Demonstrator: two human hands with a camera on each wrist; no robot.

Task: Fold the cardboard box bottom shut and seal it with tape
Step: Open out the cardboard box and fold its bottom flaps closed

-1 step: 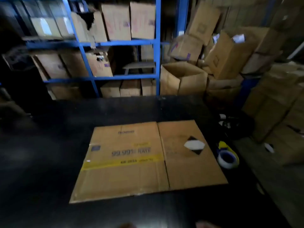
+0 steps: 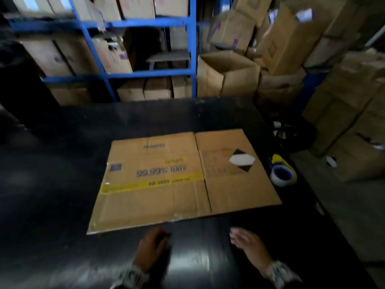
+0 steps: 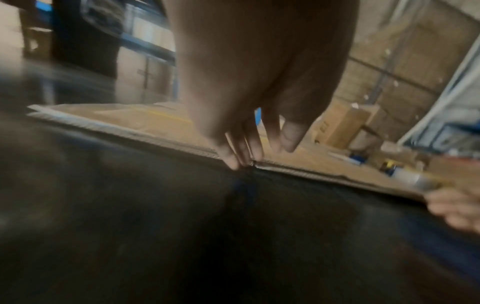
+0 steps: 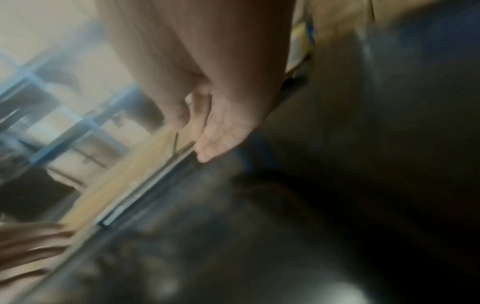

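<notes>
A flattened cardboard box (image 2: 177, 180) with a yellow stripe and a black-and-white diamond label lies flat on the black table (image 2: 52, 184). A roll of tape in a yellow-and-blue dispenser (image 2: 283, 171) sits just right of it. My left hand (image 2: 155, 247) hovers over the table just short of the box's near edge (image 3: 155, 134), fingers (image 3: 244, 148) straight and pointing down at that edge. My right hand (image 2: 245, 244) is held open over the table to the right, fingers (image 4: 215, 133) extended, near the box edge (image 4: 145, 185). Neither hand holds anything.
Blue metal shelving (image 2: 193, 49) with cardboard boxes stands behind the table. Stacked and open cartons (image 2: 227, 74) fill the back right and right side. A dark bundle of small items (image 2: 291, 134) lies at the table's far right corner.
Both hands have come up into view from the bottom edge and now reach toward the box's near edge. The box and tape have not moved.
</notes>
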